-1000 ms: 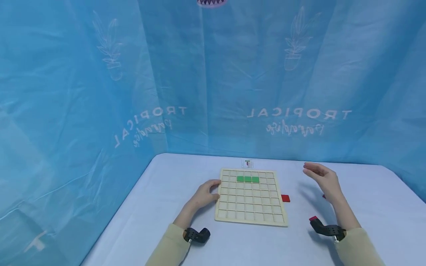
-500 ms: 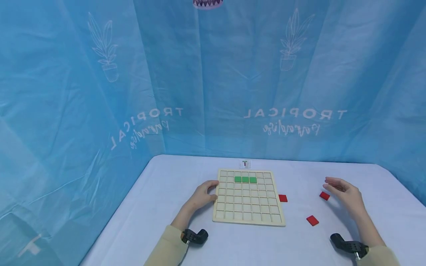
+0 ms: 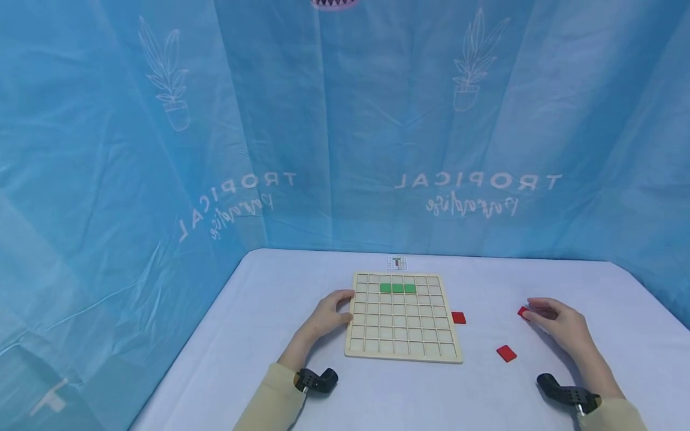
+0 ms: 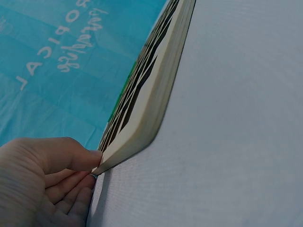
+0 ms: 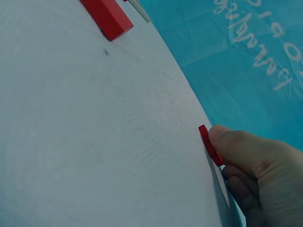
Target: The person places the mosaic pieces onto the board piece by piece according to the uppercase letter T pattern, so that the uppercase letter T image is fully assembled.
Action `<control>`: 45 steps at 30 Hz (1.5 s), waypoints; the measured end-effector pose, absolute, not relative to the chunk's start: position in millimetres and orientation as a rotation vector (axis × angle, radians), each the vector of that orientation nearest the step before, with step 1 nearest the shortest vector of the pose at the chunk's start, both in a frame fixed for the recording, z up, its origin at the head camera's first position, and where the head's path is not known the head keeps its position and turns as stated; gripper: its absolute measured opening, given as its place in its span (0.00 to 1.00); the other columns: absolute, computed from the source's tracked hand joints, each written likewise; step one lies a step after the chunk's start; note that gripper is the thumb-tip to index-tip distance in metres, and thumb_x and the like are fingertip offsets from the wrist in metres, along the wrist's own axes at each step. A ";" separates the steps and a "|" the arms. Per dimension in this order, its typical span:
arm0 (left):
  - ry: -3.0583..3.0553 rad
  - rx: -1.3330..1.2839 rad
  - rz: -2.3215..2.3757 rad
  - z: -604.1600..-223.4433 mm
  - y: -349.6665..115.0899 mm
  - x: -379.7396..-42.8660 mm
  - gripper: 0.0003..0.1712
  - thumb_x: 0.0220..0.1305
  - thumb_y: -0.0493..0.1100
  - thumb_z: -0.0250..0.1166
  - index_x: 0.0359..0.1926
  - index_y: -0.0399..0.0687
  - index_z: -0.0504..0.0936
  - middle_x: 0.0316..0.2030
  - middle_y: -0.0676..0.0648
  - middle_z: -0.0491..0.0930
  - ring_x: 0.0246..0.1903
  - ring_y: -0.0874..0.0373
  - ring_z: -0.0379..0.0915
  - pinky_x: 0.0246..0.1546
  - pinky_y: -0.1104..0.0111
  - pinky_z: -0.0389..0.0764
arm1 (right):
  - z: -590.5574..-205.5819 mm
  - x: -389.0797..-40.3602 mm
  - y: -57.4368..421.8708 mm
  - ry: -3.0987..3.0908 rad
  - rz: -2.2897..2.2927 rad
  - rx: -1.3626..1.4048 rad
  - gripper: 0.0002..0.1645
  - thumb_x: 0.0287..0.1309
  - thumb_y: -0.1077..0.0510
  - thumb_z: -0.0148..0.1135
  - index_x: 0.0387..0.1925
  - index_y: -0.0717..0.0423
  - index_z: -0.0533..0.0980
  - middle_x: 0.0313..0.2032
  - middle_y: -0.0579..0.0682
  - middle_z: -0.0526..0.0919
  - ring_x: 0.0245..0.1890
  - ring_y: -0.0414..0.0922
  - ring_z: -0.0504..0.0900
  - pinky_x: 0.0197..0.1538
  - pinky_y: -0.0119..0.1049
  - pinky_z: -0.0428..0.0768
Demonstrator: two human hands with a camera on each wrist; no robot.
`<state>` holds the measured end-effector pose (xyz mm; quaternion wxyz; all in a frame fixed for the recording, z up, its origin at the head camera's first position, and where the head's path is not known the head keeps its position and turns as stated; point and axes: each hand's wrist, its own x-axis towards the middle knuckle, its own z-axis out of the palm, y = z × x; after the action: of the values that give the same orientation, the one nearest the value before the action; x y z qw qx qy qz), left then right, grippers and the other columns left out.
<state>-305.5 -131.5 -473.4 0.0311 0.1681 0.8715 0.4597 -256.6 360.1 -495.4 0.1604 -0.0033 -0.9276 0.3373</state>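
Note:
A pale wooden grid board (image 3: 400, 358) lies on the white table, with three green tiles (image 3: 398, 288) in a row in one of its upper rows. At its left edge, my left hand (image 3: 326, 315) holds the rim; the left wrist view shows the thumb on the board's edge (image 4: 158, 101) and the other fingers curled beside it. To the right of the board, my right hand (image 3: 560, 323) pinches a red square tile (image 5: 210, 145) between thumb and fingers, low over the cloth. The fingertips partly cover this tile.
One red tile (image 3: 459, 318) sits by the board's right edge, another red tile (image 3: 507, 353) nearer the front. Behind the board lies a small printed grid card (image 3: 397, 263) with a T-shaped pattern. A blue curtain (image 3: 366, 120) hangs beyond the table.
My right hand has moved right and down to a red tile and closed its fingers on it. The left hand stays at the board's edge.

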 end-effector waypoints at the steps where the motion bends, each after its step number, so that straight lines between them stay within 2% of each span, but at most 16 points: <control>1: 2.685 0.513 1.418 -473.3 -132.0 -305.6 0.33 0.54 0.31 0.62 0.63 0.35 0.67 0.62 0.38 0.66 0.63 0.46 0.61 0.64 0.57 0.64 | -495.1 -256.7 359.3 -2.651 0.954 -0.002 0.31 0.58 0.45 0.63 0.53 0.65 0.73 0.49 0.67 0.77 0.50 0.63 0.74 0.50 0.62 0.73; 13: 2.687 0.497 1.414 -473.6 -134.4 -302.5 0.32 0.55 0.32 0.62 0.63 0.36 0.68 0.63 0.38 0.66 0.64 0.45 0.59 0.64 0.56 0.62 | -495.9 -257.8 356.5 -2.647 0.882 0.044 0.23 0.57 0.53 0.65 0.50 0.65 0.75 0.46 0.66 0.78 0.48 0.63 0.74 0.49 0.62 0.73; 23: 2.700 0.514 1.404 -472.1 -136.3 -304.3 0.33 0.55 0.32 0.62 0.63 0.36 0.68 0.62 0.38 0.66 0.64 0.45 0.59 0.64 0.55 0.62 | -481.5 -258.4 354.3 -2.626 1.013 -0.036 0.27 0.62 0.48 0.60 0.54 0.64 0.73 0.52 0.67 0.75 0.54 0.65 0.70 0.50 0.67 0.70; 29: 2.704 0.495 1.401 -470.8 -134.9 -306.4 0.33 0.54 0.32 0.63 0.63 0.37 0.68 0.63 0.40 0.67 0.64 0.47 0.60 0.64 0.57 0.63 | -457.7 -263.1 346.5 -2.605 1.053 0.011 0.31 0.62 0.44 0.58 0.57 0.63 0.72 0.52 0.66 0.76 0.54 0.63 0.70 0.49 0.66 0.71; 34: 2.703 0.498 1.404 -472.2 -133.9 -306.5 0.33 0.54 0.31 0.63 0.63 0.37 0.68 0.62 0.39 0.67 0.64 0.47 0.60 0.64 0.57 0.63 | -445.3 -278.0 323.9 -2.602 1.149 0.096 0.32 0.60 0.43 0.59 0.57 0.62 0.72 0.52 0.65 0.76 0.55 0.62 0.70 0.50 0.63 0.73; 37: 2.701 0.500 1.398 -472.8 -133.3 -305.7 0.33 0.54 0.31 0.63 0.63 0.36 0.68 0.62 0.39 0.67 0.64 0.46 0.60 0.64 0.57 0.63 | -448.1 -292.0 304.0 -2.599 1.150 0.128 0.34 0.57 0.37 0.60 0.55 0.56 0.74 0.50 0.59 0.79 0.53 0.57 0.74 0.42 0.55 0.80; 39: 2.700 0.510 1.396 -473.2 -132.8 -305.2 0.33 0.54 0.31 0.63 0.63 0.36 0.68 0.62 0.39 0.67 0.63 0.46 0.60 0.64 0.56 0.63 | -455.6 -305.0 293.6 -2.605 1.171 0.175 0.34 0.55 0.36 0.61 0.55 0.53 0.75 0.49 0.56 0.80 0.52 0.55 0.75 0.40 0.54 0.82; 41: 2.701 0.521 1.391 -474.1 -132.4 -305.1 0.33 0.54 0.31 0.63 0.63 0.36 0.68 0.62 0.39 0.67 0.63 0.45 0.60 0.64 0.56 0.63 | -457.9 -312.1 278.6 -2.603 1.152 0.195 0.34 0.52 0.32 0.61 0.53 0.50 0.77 0.47 0.52 0.81 0.50 0.52 0.77 0.32 0.49 0.83; 42: 2.702 0.526 1.390 -474.3 -132.2 -305.0 0.33 0.54 0.31 0.63 0.62 0.36 0.68 0.62 0.38 0.67 0.63 0.45 0.60 0.64 0.56 0.63 | -457.5 -314.1 270.9 -2.603 1.163 0.214 0.34 0.51 0.33 0.62 0.52 0.50 0.77 0.47 0.51 0.82 0.49 0.51 0.77 0.32 0.49 0.83; 44: 2.706 0.534 1.387 -475.1 -131.7 -305.2 0.32 0.54 0.31 0.63 0.62 0.36 0.69 0.62 0.38 0.67 0.63 0.45 0.60 0.64 0.56 0.63 | -455.3 -317.4 256.1 -2.613 1.213 0.258 0.32 0.54 0.36 0.62 0.53 0.52 0.77 0.48 0.53 0.81 0.50 0.53 0.76 0.39 0.53 0.82; 45: 2.709 0.541 1.383 -475.3 -131.4 -305.3 0.32 0.53 0.31 0.63 0.62 0.36 0.69 0.62 0.38 0.67 0.63 0.45 0.60 0.64 0.56 0.64 | -448.8 -313.5 244.1 -2.613 1.221 0.252 0.32 0.54 0.36 0.63 0.52 0.53 0.78 0.47 0.53 0.81 0.50 0.53 0.77 0.38 0.53 0.82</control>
<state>-305.3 -131.4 -475.3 0.0262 0.1750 0.8766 0.4475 -313.5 244.1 -448.8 0.1228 0.0863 -0.8957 0.4187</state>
